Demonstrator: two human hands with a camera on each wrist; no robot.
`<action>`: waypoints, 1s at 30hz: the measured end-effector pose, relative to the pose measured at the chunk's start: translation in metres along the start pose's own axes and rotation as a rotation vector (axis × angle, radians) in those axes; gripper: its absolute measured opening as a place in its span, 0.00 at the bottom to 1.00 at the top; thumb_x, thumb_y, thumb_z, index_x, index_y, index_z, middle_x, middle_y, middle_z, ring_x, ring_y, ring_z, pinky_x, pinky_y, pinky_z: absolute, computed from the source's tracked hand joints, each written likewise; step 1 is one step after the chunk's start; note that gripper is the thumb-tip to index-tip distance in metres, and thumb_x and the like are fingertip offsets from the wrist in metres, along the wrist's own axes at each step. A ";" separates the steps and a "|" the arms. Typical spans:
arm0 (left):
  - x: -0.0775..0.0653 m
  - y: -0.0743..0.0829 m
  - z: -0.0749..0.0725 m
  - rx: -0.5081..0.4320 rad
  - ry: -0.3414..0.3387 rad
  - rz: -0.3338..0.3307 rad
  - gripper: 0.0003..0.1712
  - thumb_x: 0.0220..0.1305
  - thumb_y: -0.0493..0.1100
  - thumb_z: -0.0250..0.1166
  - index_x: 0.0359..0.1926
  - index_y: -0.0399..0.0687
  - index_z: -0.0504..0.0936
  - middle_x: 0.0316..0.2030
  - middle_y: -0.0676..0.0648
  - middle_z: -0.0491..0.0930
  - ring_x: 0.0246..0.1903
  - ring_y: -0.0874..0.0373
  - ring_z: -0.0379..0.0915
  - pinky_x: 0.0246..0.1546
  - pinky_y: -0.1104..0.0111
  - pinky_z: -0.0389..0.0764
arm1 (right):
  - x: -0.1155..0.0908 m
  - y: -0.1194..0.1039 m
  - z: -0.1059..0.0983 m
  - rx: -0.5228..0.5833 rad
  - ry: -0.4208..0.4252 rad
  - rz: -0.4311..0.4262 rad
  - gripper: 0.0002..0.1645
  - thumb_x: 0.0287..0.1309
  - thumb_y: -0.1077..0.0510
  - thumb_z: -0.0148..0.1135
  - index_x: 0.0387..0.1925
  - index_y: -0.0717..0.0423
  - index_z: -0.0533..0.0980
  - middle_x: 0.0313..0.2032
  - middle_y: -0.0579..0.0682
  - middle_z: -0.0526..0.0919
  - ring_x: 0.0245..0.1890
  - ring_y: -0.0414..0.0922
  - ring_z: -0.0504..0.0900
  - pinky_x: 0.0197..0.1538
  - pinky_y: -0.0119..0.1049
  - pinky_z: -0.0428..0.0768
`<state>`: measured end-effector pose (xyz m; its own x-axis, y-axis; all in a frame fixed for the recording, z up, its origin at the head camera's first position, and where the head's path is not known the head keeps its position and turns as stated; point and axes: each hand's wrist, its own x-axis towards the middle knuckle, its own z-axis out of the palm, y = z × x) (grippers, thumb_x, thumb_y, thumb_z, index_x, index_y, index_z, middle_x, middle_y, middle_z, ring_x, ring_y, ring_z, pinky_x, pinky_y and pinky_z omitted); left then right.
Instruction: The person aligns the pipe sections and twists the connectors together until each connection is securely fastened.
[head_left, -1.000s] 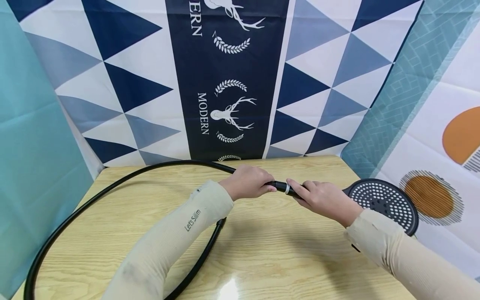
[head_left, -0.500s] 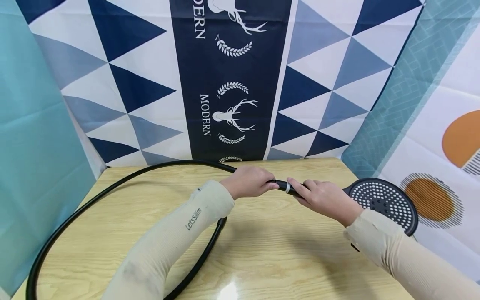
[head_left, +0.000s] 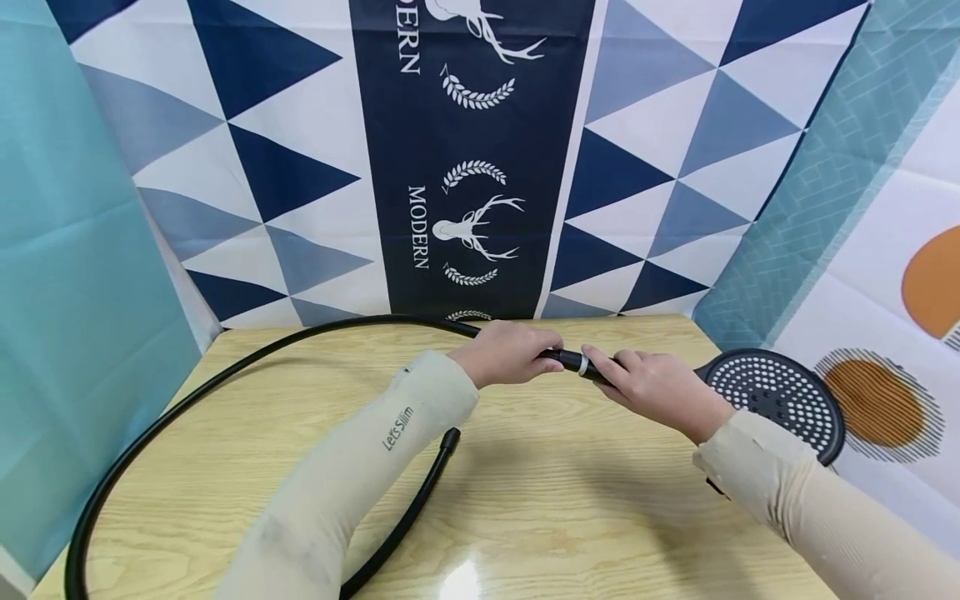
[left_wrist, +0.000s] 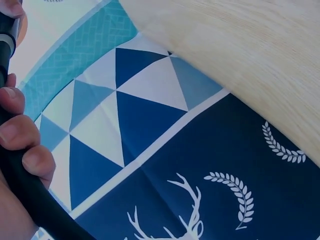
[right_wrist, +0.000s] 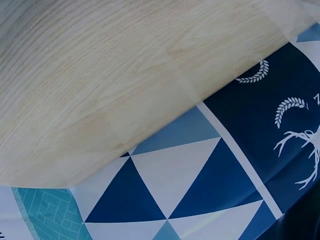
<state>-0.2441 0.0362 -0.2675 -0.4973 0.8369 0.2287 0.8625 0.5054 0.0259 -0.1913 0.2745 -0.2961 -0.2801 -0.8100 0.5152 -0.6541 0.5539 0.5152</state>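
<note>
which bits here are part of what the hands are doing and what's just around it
In the job:
black shower head, gripped by the right hand
black hose, gripped by the left hand
white ring, between the hands

Just around:
wooden table
backdrop with deer and triangles
teal cloth, left
white cloth with orange circles, right

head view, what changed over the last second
The whole scene sits slightly further right and a little higher in the picture, so the view probably turned; nothing was taken hold of or let go. Unchanged: the left hand grips the black hose, the right hand the black handheld shower, the white ring showing between them.
</note>
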 end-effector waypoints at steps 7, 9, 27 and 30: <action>0.000 0.001 -0.002 -0.007 -0.022 -0.027 0.13 0.68 0.54 0.58 0.41 0.51 0.81 0.26 0.57 0.73 0.24 0.63 0.68 0.25 0.70 0.68 | 0.000 0.001 0.002 -0.008 0.018 -0.005 0.29 0.76 0.47 0.28 0.53 0.63 0.71 0.20 0.54 0.74 0.11 0.45 0.71 0.12 0.36 0.69; 0.000 0.000 -0.002 -0.026 -0.031 -0.023 0.14 0.69 0.54 0.58 0.39 0.50 0.81 0.25 0.57 0.72 0.24 0.63 0.68 0.25 0.70 0.68 | 0.000 0.001 0.002 -0.011 0.024 -0.009 0.29 0.76 0.47 0.29 0.53 0.63 0.71 0.20 0.54 0.74 0.10 0.45 0.70 0.12 0.36 0.69; -0.003 0.002 -0.003 -0.049 -0.002 -0.020 0.14 0.70 0.53 0.56 0.38 0.51 0.82 0.23 0.57 0.71 0.23 0.63 0.67 0.23 0.71 0.65 | 0.000 0.001 -0.004 -0.020 0.032 -0.027 0.29 0.76 0.47 0.29 0.52 0.63 0.73 0.19 0.54 0.74 0.10 0.44 0.68 0.11 0.36 0.68; -0.003 0.002 -0.004 -0.046 0.010 -0.009 0.13 0.70 0.53 0.56 0.38 0.52 0.82 0.23 0.57 0.70 0.23 0.64 0.67 0.23 0.71 0.64 | 0.000 0.001 -0.006 -0.020 0.029 -0.027 0.29 0.76 0.47 0.29 0.52 0.63 0.73 0.19 0.54 0.74 0.10 0.44 0.68 0.12 0.35 0.68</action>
<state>-0.2402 0.0342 -0.2647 -0.5042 0.8301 0.2382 0.8615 0.5024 0.0728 -0.1879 0.2763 -0.2914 -0.2422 -0.8190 0.5202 -0.6470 0.5359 0.5425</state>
